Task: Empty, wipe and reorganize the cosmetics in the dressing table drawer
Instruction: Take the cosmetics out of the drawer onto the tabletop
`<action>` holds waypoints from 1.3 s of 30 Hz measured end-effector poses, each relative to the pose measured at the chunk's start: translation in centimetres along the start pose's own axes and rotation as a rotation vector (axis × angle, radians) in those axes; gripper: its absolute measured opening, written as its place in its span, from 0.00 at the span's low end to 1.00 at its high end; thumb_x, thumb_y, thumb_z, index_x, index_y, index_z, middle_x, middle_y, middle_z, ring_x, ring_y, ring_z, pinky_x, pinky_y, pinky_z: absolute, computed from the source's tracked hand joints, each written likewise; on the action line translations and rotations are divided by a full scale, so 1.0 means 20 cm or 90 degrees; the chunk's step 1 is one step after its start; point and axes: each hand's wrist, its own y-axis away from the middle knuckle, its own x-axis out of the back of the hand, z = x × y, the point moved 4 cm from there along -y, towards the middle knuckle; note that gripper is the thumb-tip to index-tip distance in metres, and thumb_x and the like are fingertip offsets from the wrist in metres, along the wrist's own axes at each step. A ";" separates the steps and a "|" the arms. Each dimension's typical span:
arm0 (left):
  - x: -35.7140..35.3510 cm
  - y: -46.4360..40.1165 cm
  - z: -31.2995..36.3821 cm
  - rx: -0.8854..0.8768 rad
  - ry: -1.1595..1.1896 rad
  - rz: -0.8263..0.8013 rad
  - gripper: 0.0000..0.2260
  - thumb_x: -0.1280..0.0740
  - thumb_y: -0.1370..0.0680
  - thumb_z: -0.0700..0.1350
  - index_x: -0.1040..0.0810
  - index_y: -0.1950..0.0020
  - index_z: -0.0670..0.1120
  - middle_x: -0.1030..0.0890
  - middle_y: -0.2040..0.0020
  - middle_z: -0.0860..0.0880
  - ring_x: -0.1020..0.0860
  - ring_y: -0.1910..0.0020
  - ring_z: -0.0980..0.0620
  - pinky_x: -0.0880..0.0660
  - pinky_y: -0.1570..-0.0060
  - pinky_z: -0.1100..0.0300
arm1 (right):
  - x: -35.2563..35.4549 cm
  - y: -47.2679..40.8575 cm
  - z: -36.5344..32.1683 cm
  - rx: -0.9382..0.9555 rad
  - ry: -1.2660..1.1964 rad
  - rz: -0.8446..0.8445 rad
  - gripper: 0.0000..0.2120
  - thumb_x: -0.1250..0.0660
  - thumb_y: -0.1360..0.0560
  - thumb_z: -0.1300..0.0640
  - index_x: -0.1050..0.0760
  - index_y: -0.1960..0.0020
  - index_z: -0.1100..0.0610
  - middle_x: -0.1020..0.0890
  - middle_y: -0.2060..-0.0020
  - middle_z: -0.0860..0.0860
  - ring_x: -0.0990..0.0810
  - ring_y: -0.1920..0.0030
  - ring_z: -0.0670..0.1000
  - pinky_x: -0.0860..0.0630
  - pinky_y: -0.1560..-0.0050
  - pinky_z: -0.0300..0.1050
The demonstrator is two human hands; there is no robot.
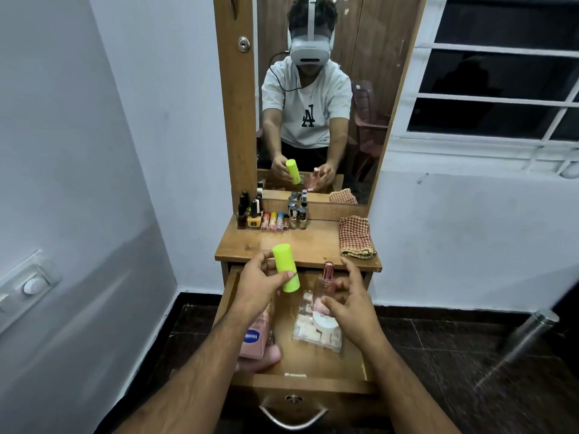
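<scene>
While the drawer [313, 364] stands open with a lotion bottle [255, 338] and sponge pack [316, 335] inside, emptying seems underway; the left hand [260, 285] clamps a green tube [285, 267]; the right hand [351, 303] curls round a pink perfume bottle [326, 285]; both likely need setting on the tabletop [313, 242].

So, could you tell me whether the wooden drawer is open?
Open: the wooden drawer is pulled out, its contents visible.

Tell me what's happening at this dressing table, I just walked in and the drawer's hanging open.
A person is emptying the open wooden drawer. The left hand holds a lime-green plastic cylinder; the right hand holds a clear pink perfume bottle. A pink lotion bottle and clear sponge pack remain inside. Small bottles and a checked cloth sit on top.
</scene>
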 end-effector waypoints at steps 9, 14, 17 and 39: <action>-0.06 -0.38 0.08 -0.047 -0.088 0.026 0.27 0.22 0.30 0.39 0.27 0.34 0.50 0.19 0.44 0.50 0.21 0.44 0.52 0.22 0.42 0.51 | 0.05 -0.38 -0.18 0.022 0.030 0.102 0.13 0.24 0.29 0.60 0.21 0.48 0.49 0.20 0.60 0.40 0.22 0.59 0.40 0.30 0.64 0.32; -0.12 -0.50 0.08 -0.072 -0.177 0.028 0.25 0.23 0.29 0.42 0.26 0.34 0.50 0.21 0.43 0.54 0.23 0.44 0.55 0.25 0.51 0.64 | 0.06 -0.56 -0.16 -0.016 0.040 0.131 0.12 0.24 0.30 0.63 0.22 0.53 0.50 0.18 0.58 0.44 0.21 0.61 0.40 0.23 0.65 0.37; -0.20 -0.54 0.10 -0.108 -0.225 0.036 0.25 0.23 0.29 0.42 0.25 0.34 0.50 0.22 0.45 0.56 0.25 0.48 0.59 0.28 0.52 0.67 | 0.09 -0.67 -0.14 -0.037 0.069 0.132 0.12 0.24 0.31 0.64 0.22 0.54 0.51 0.19 0.60 0.45 0.19 0.58 0.46 0.26 0.61 0.37; -0.54 -0.76 0.23 -0.223 -0.477 0.110 0.16 0.29 0.23 0.45 0.29 0.38 0.51 0.19 0.48 0.50 0.21 0.49 0.52 0.24 0.53 0.56 | 0.23 -1.09 -0.05 -0.048 0.146 0.070 0.12 0.23 0.32 0.64 0.23 0.57 0.52 0.18 0.60 0.48 0.20 0.58 0.47 0.27 0.63 0.37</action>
